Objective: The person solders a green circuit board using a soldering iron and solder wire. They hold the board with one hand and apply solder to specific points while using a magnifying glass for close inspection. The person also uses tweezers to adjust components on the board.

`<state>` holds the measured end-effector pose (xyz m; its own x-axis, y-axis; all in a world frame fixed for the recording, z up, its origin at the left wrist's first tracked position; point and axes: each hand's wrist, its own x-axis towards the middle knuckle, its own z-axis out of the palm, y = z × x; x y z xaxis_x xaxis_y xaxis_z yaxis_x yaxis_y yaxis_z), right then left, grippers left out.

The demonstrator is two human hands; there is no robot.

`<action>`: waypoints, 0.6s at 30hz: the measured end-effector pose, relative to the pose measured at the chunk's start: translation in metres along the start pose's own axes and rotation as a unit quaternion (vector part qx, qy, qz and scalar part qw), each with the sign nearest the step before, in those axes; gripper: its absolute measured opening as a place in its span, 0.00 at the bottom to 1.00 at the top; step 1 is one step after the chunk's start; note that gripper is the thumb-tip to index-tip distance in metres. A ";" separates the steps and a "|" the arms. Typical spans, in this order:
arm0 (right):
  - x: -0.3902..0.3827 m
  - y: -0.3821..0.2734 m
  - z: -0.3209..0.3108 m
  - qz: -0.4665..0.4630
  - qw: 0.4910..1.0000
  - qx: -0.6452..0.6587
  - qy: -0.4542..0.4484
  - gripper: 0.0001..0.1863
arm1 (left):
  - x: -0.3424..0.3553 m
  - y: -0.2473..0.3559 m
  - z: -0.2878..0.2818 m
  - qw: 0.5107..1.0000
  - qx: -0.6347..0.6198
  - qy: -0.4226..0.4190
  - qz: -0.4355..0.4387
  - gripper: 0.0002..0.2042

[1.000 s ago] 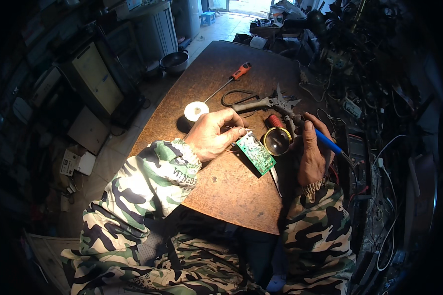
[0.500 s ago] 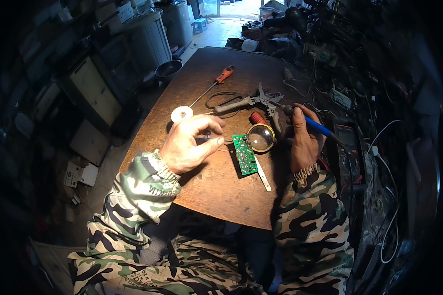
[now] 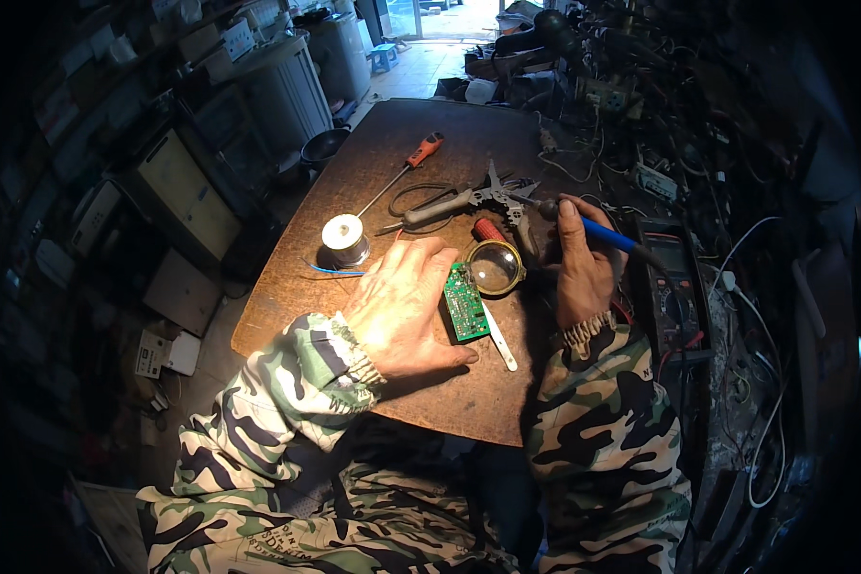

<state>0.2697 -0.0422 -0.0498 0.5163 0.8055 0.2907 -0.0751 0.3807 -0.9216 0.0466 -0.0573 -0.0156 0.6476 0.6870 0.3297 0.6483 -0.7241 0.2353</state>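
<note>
Circuit board (image 3: pixel 465 308) on the bench (image 3: pixel 430 402), toward its near right corner, beside our left hand (image 3: pixel 402 306).
Our left grip is spread, thumb wide of the fingers along the board's left side; some fingertips are hidden, so we cannot tell whether they touch it. Our right hand (image 3: pixel 588 263) pinches a blue-handled soldering iron (image 3: pixel 605 235) near the bench's shadowed right edge, its tip hard to make out against the pliers (image 3: pixel 450 206). The board hides one end of a slim pale tool (image 3: pixel 499 342).
</note>
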 end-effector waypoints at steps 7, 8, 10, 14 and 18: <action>0.000 -0.004 -0.004 0.027 0.998 0.052 0.008 0.15 | 0.001 -0.023 0.003 0.996 -0.061 -0.059 -0.007 0.44; 0.000 -0.006 -0.006 0.046 0.996 0.078 0.015 0.14 | 0.002 -0.029 0.005 0.994 -0.089 -0.059 0.017 0.43; 0.000 -0.015 -0.010 0.097 0.990 0.106 0.007 0.13 | 0.002 -0.042 0.003 0.989 -0.111 -0.086 0.045 0.43; -0.002 -0.007 -0.008 0.128 0.981 0.135 -0.058 0.13 | -0.001 -0.063 -0.009 0.981 -0.130 -0.127 0.069 0.44; -0.006 0.001 -0.007 0.131 0.984 0.109 -0.058 0.13 | -0.002 -0.075 -0.001 0.969 -0.177 -0.145 0.090 0.46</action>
<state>0.2724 -0.0494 -0.0539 0.3556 0.9304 0.0886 -0.3815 0.2310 -0.8950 -0.0034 -0.0044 -0.0329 0.8559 0.4987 0.1367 0.3691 -0.7744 0.5139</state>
